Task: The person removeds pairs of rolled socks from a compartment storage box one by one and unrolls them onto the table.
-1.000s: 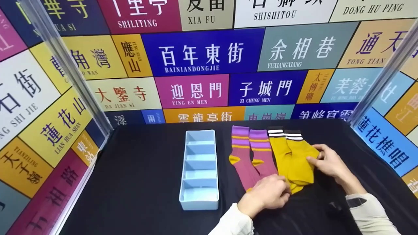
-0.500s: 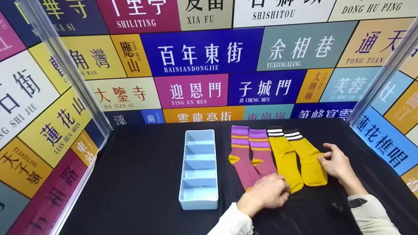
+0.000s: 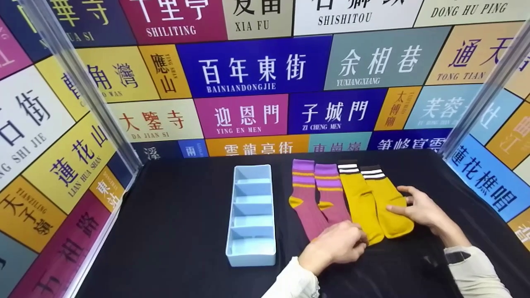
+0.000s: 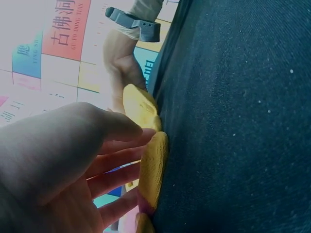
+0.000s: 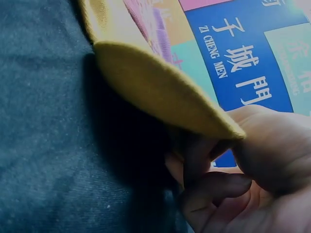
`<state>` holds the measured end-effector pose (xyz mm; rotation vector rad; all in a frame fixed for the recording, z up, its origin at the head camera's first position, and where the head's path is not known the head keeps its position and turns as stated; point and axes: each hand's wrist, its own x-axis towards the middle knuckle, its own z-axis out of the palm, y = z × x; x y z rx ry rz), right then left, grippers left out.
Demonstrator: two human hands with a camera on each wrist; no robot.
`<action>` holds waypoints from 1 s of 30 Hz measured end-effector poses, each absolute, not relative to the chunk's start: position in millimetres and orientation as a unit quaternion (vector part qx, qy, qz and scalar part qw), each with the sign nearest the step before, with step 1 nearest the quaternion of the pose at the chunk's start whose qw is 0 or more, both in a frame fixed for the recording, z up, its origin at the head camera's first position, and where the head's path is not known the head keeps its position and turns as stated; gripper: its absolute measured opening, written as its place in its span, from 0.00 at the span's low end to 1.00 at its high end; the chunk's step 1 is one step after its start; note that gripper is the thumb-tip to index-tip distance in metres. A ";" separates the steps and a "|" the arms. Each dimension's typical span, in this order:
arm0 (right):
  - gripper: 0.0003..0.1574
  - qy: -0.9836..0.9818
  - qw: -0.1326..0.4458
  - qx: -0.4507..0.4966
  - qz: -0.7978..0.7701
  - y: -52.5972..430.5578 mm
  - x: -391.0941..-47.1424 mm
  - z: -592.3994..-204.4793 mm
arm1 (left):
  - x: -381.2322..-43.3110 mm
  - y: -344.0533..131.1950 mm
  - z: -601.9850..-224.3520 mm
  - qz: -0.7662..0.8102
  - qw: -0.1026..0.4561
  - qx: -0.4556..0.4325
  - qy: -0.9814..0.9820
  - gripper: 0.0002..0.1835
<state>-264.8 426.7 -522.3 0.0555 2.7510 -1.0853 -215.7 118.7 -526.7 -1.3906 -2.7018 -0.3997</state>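
Two mustard-yellow socks with black cuffs and white stripes lie side by side on the black cloth: the left yellow sock (image 3: 363,207) and the right yellow sock (image 3: 391,196). My right hand (image 3: 424,210) pinches the outer edge of the right one, thumb on top and fingers beneath, the edge lifted in the right wrist view. Fairly straight fingers of my left hand (image 3: 337,244) rest at the toes of the left yellow sock and a maroon sock (image 3: 308,207). Another maroon sock (image 3: 332,203) lies between; both have purple cuffs and mustard heels. My left hand hides the maroon toes.
Left of the socks stands a light blue divided box (image 3: 251,260) with several compartments in a row. Black cloth (image 3: 178,231) covers the table. Walls (image 3: 256,66) printed with colourful name signs rise behind and at both sides.
The right yellow sock, earlier overlapping the left one, has shifted right and lies flat beside it. My right hand moved outward, then back onto its edge. My left hand has stayed put.
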 end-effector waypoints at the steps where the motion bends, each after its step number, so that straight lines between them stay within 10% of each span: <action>1: 0.66 0.927 0.094 0.016 -0.364 425.4 -266.0 -522.1 | -216.4 117.8 -526.4 -0.131 0.036 -0.455 -0.880 0.09; 12: 0.57 0.982 -0.038 0.026 -0.185 394.8 -271.7 -513.4 | -223.8 96.3 -504.4 -0.162 0.000 -0.449 -0.879 0.16; 24: 0.55 0.972 -0.091 -0.073 -0.202 314.0 -308.0 -451.3 | -263.9 18.3 -442.7 -0.176 0.173 -0.265 -0.932 0.23; 30: 0.64 0.980 -0.064 -0.085 -0.166 288.8 -334.7 -436.9 | -301.1 -31.1 -423.7 -0.094 0.206 -0.124 -0.966 0.44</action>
